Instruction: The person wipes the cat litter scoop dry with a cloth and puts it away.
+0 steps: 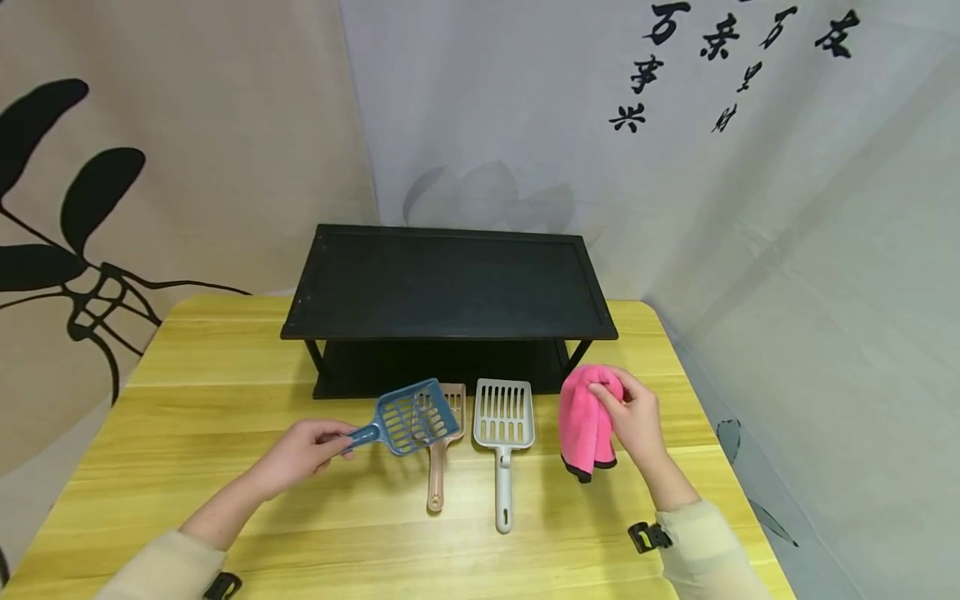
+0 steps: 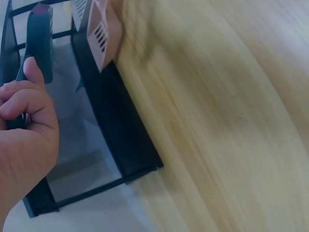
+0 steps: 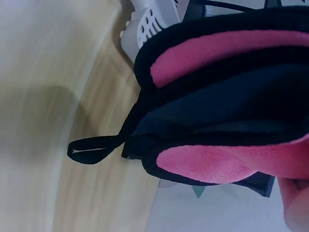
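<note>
My left hand (image 1: 303, 457) grips the handle of a blue slotted litter scoop (image 1: 417, 417), held above the table with its head to the right. Part of a beige-pink litter scoop (image 1: 437, 479) lies behind that head, its handle toward me. To its right a white litter scoop (image 1: 504, 417) lies flat, handle also toward me. My right hand (image 1: 637, 412) pinches a bunched pink cloth (image 1: 585, 417) with black edging, which hangs down at the right. In the right wrist view the cloth (image 3: 207, 164) shows a black hanging loop, and only a bit of the hand is visible.
A black two-tier shelf (image 1: 450, 283) stands at the back of the yellow wood-grain table (image 1: 225, 400), just behind the scoops. Behind it hangs a pale curtain (image 1: 480, 108) with dark plant prints and writing.
</note>
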Motion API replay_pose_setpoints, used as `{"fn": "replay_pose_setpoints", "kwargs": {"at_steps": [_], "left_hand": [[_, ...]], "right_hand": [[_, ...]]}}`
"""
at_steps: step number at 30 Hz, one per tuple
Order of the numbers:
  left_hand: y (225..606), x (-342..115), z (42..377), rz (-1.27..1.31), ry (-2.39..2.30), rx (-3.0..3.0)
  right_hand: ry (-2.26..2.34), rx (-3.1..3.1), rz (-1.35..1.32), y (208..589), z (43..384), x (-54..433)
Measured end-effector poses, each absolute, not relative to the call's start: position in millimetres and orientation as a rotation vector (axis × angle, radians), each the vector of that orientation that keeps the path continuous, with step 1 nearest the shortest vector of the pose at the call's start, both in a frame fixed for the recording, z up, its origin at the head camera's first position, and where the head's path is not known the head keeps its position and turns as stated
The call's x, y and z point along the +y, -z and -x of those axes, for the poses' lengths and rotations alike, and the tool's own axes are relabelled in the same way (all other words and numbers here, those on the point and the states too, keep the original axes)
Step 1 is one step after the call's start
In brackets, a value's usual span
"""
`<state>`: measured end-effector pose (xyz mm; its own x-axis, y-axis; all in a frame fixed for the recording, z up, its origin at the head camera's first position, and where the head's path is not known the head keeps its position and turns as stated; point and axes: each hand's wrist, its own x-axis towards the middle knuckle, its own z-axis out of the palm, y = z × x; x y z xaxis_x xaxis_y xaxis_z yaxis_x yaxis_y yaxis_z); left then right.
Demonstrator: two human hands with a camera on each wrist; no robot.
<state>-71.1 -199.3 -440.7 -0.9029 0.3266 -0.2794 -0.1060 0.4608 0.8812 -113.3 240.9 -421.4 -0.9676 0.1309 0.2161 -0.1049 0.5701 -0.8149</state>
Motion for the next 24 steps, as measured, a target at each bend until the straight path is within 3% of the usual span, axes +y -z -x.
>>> {"fn": "replay_pose_setpoints", "kwargs": {"at_steps": [24], "left_hand": [[424.5, -150.9, 96.1, -0.316, -1.387, 2.270]], "right_hand": [[-1.352, -2.421, -0.183, 396.9, 122.5, 193.3]]}}
